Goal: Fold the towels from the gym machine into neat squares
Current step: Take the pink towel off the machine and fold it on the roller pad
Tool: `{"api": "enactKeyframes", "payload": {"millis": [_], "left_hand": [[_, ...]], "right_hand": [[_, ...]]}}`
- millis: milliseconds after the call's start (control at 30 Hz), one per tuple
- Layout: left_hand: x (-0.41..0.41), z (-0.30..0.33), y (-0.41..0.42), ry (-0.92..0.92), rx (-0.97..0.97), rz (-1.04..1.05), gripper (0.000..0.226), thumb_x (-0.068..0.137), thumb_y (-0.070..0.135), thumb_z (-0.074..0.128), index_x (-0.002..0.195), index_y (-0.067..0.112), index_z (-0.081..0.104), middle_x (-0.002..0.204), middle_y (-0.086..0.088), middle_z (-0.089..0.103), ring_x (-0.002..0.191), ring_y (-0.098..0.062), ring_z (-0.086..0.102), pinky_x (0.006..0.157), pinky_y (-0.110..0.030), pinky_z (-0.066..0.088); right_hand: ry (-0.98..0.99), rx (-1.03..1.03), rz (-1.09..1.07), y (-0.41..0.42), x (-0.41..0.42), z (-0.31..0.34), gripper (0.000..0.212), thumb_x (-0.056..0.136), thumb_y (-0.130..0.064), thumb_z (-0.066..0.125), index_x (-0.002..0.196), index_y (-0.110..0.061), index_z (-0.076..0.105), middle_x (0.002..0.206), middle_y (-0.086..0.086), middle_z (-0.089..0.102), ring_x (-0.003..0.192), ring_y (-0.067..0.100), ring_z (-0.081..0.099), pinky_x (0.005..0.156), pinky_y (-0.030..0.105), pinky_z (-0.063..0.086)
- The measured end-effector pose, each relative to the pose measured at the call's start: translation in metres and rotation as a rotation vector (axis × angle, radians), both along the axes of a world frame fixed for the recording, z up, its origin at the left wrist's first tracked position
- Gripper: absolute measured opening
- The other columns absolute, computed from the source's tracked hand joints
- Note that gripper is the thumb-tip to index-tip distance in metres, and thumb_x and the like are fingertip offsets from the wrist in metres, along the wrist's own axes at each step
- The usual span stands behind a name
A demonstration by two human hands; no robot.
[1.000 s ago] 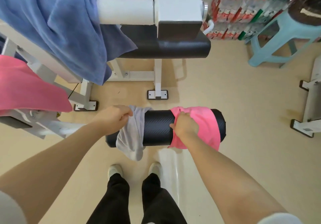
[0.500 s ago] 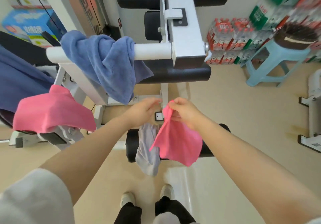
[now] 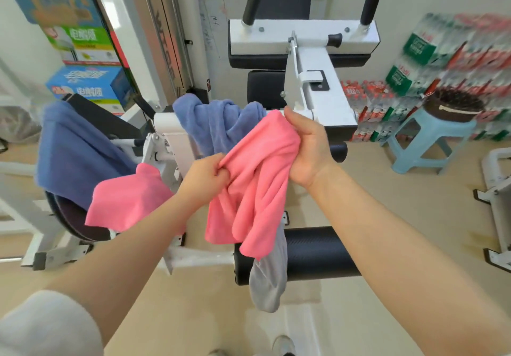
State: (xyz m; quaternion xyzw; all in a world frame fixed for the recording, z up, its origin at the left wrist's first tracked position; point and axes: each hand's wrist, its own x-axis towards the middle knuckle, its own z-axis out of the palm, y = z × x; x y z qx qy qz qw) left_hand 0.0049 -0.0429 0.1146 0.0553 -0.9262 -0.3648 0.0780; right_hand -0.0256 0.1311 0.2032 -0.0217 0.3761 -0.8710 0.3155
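While both hands hold the pink towel (image 3: pixel 254 189) in the air before the gym machine (image 3: pixel 318 90), I see the left hand (image 3: pixel 206 183) pinching a bunched fold with curled fingers and the right hand (image 3: pixel 308 148) gripping the upper edge. Cloth hangs crumpled between and below them. Behind it, a grey towel (image 3: pixel 269 281) drapes over the black roller pad (image 3: pixel 318 253). A blue towel (image 3: pixel 218 123) hangs on the white bar; a second pink towel (image 3: pixel 127 201) lies at left.
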Motion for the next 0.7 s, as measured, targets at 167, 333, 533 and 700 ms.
{"api": "enactKeyframes", "payload": {"millis": [167,333,533,700], "left_hand": [[0.018,-0.03,-0.057,-0.38,-0.254,0.026,0.026,0.093,0.014,0.04,0.096,0.001,0.062,0.107,-0.022,0.065,0.099,-0.034,0.058,0.081,-0.034,0.04],[0.033,0.001,-0.069,-0.289,0.121,0.027,0.024,0.097,0.02,0.042,0.097,0.016,0.066,0.102,-0.004,0.066,0.096,-0.021,0.058,0.086,-0.027,0.038],[0.042,0.041,-0.06,-0.211,0.548,-0.333,0.032,0.074,0.029,0.065,0.092,0.002,0.064,0.081,-0.007,0.065,0.076,-0.014,0.058,0.071,-0.026,0.044],[0.051,0.024,-0.087,-0.273,0.53,-0.275,0.012,0.079,0.024,0.067,0.086,0.015,0.063,0.078,0.001,0.061,0.068,-0.002,0.055,0.066,-0.018,0.043]], "right_hand": [[-0.025,-0.043,-0.044,-0.027,0.008,-0.011,0.031,0.091,-0.027,0.046,0.079,-0.009,0.067,0.077,0.009,0.064,0.072,0.02,0.064,0.076,0.027,0.053],[0.558,0.919,0.119,-0.05,0.019,-0.039,0.022,0.082,-0.031,0.067,0.103,-0.023,0.063,0.096,-0.002,0.064,0.091,0.011,0.06,0.088,0.025,0.046],[0.836,0.973,0.247,-0.077,0.043,-0.042,0.021,0.079,-0.013,0.071,0.099,-0.008,0.066,0.084,0.006,0.066,0.079,0.01,0.059,0.081,0.028,0.05],[0.761,0.987,-0.073,-0.07,0.031,-0.047,0.015,0.082,-0.014,0.065,0.088,0.0,0.066,0.079,0.006,0.059,0.076,0.014,0.052,0.078,0.034,0.045]]}}
